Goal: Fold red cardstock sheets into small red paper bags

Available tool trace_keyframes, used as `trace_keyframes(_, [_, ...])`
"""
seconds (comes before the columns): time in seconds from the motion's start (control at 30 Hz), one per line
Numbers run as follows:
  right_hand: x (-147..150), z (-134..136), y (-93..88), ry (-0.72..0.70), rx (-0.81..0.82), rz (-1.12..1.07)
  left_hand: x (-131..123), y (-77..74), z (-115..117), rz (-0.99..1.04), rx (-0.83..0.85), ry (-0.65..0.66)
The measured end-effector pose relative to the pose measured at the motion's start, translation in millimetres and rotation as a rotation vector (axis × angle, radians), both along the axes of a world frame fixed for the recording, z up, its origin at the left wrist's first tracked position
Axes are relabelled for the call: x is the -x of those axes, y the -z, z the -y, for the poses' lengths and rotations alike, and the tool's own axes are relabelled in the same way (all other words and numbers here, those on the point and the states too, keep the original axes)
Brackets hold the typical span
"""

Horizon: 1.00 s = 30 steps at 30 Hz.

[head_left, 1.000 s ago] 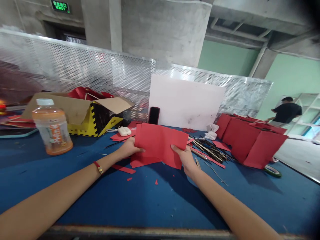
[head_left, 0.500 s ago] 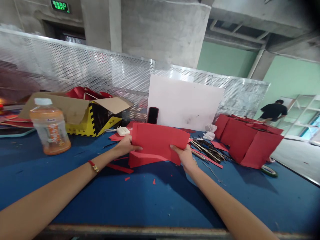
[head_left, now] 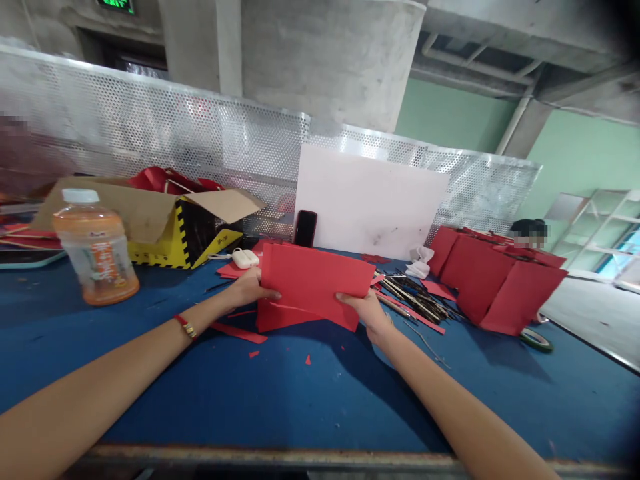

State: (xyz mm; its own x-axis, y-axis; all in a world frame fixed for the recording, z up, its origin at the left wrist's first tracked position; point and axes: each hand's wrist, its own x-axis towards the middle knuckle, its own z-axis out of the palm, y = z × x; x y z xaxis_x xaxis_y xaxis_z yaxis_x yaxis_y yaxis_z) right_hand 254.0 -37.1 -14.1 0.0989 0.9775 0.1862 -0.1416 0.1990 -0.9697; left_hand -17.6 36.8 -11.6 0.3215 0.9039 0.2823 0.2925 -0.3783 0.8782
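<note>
Left hand point(head_left: 247, 291) and right hand point(head_left: 367, 312) each grip one side of the layered red paper point(head_left: 311, 287), held tilted over the tabletop point(head_left: 300, 400), apparently to keep it even.

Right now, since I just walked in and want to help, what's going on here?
A person holds folded red card on the blue bench, gripped by the left hand and right hand. Loose dark sticks lie just beyond the right hand, and more red card pieces stand further right.
</note>
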Motion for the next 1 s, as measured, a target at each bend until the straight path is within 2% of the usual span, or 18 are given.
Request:
trace_keyframes(0.33, [1, 0, -0.1, -0.028, 0.013, 0.025, 2, 8.6, -5, -0.009, 0.047, 0.033])
trace_keyframes(1.0, [3, -1, -2.7, -0.01, -0.038, 0.065, 6, 13.6, -13, -0.022, 0.05, 0.084])
